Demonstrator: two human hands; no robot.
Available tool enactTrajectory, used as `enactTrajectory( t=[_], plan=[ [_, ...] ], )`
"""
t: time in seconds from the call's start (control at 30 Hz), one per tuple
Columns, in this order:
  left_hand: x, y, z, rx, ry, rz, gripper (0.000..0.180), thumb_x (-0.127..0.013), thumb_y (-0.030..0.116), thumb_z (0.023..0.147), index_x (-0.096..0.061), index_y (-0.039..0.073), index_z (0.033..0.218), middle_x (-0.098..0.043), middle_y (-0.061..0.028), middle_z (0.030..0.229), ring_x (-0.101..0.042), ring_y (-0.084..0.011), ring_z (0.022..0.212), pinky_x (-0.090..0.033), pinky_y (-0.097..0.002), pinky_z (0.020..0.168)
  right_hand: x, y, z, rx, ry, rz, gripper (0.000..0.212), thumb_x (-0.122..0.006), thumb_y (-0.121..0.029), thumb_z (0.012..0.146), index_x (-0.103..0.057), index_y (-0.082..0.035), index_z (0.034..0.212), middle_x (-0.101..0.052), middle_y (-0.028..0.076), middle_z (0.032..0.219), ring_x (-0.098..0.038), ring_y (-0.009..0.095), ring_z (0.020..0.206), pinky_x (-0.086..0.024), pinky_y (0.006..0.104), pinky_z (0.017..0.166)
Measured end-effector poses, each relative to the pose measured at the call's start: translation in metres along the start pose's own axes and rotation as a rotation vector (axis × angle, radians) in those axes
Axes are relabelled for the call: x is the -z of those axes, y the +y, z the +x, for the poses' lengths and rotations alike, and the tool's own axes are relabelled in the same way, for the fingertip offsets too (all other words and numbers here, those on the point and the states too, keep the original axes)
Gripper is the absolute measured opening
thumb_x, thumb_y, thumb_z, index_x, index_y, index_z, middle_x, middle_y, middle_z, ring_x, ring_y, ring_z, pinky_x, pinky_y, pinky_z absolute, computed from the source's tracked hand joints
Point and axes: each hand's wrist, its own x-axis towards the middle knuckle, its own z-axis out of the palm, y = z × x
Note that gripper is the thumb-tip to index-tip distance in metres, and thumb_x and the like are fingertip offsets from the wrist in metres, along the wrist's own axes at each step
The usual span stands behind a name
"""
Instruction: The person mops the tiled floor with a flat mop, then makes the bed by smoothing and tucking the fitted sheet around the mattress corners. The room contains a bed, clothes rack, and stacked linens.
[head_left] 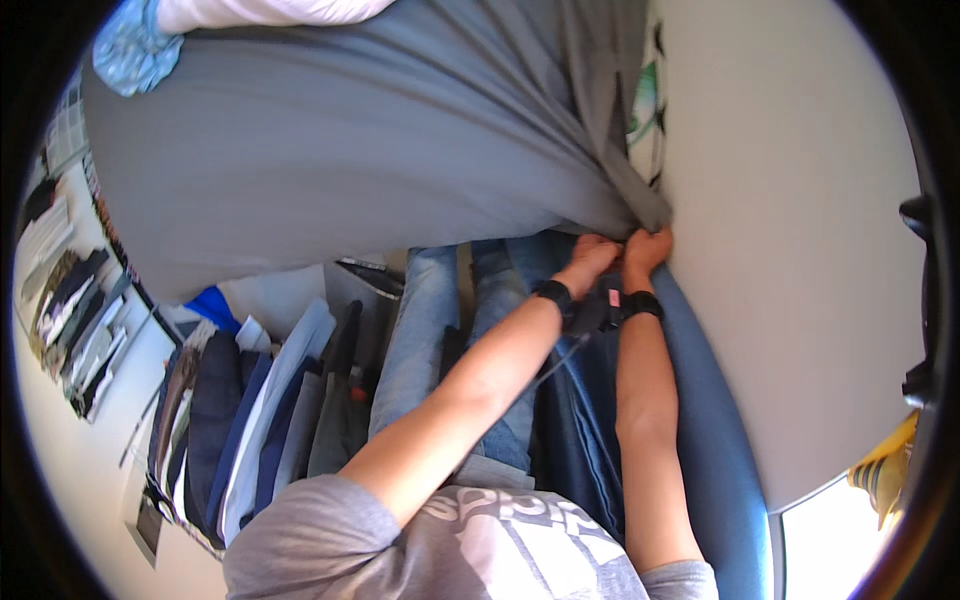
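A wide grey sheet (330, 150) spreads over the bed, its surface smooth on the left and drawn into folds toward the right corner. At that corner, close to the wall, my left hand (593, 256) and my right hand (648, 248) are side by side with fingers closed on the sheet's gathered edge. The fingertips are partly hidden by the cloth. A strip of white, green and black patterned fabric (646, 110) shows beyond the sheet, along the wall. Each wrist wears a black band, with a dark cable between them.
A pale wall (780, 220) rises close on the right, beside a dark blue padded panel (715, 430). Several garments (255, 430) hang in a row at the lower left. Faded jeans (415, 330) are below the sheet. A light blue gathered cloth (137, 52) lies at the upper left.
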Motion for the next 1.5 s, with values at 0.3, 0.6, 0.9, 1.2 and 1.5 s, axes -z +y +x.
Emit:
enactTrajectory(
  t=[0.3, 0.6, 0.9, 1.2, 1.5],
  plan=[
    [0.04, 0.059, -0.015, -0.171, -0.087, 0.261, 0.043, -0.067, 0.021, 0.089, -0.055, 0.005, 0.128, -0.064, -0.01, 0.116, -0.061, -0.0201, 0.104, -0.047, -0.0312, 0.086, 0.016, -0.022, -0.019, -0.457, -0.293, 0.495, 0.051, -0.077, -0.014, 0.082, -0.054, 0.003, 0.124, -0.063, 0.011, 0.118, -0.06, 0.024, 0.102, -0.046, 0.0343, 0.093],
    [-0.012, 0.088, 0.006, -0.189, -0.004, 0.994, 0.065, -0.08, 0.027, 0.072, -0.058, -0.004, 0.125, -0.062, -0.0249, 0.125, -0.06, -0.0363, 0.117, -0.049, -0.0383, 0.098, 0.033, -0.029, -0.041, -0.524, -0.427, 0.674, 0.044, -0.068, -0.02, 0.091, -0.053, 0.001, 0.127, -0.06, 0.011, 0.122, -0.056, 0.021, 0.11, -0.043, 0.0329, 0.095],
    [-0.038, 0.088, 0.004, 0.193, -0.222, 0.271, 0.067, -0.07, 0.035, 0.083, -0.048, -0.006, 0.131, -0.053, -0.0214, 0.133, -0.052, -0.0315, 0.119, -0.046, -0.0404, 0.092, 0.052, -0.008, -0.038, -0.315, -0.456, 0.226, 0.043, -0.062, -0.021, 0.094, -0.05, 0.002, 0.128, -0.059, 0.025, 0.124, -0.059, 0.032, 0.111, -0.045, 0.0371, 0.095],
    [-0.055, 0.095, -0.01, -0.02, 0.17, 0.697, 0.078, -0.071, 0.026, 0.081, -0.035, -0.014, 0.137, -0.05, -0.0315, 0.134, -0.053, -0.0414, 0.123, -0.047, -0.0444, 0.098, 0.057, -0.023, -0.065, -0.1, -0.476, -0.081, 0.051, -0.058, -0.007, 0.09, -0.045, 0.002, 0.138, -0.063, 0.035, 0.102, -0.06, 0.05, 0.099, -0.05, 0.0515, 0.082],
    [-0.03, 0.076, 0.028, -0.105, 0.225, 0.332, 0.052, -0.044, 0.018, 0.086, -0.053, -0.004, 0.132, -0.061, -0.025, 0.124, -0.061, -0.0366, 0.108, -0.048, -0.0422, 0.091, 0.03, -0.04, -0.046, -0.276, -0.414, 0.037, 0.043, -0.051, 0.004, 0.079, -0.058, 0.006, 0.121, -0.066, 0.03, 0.107, -0.061, 0.046, 0.107, -0.048, 0.046, 0.091]
  ],
)
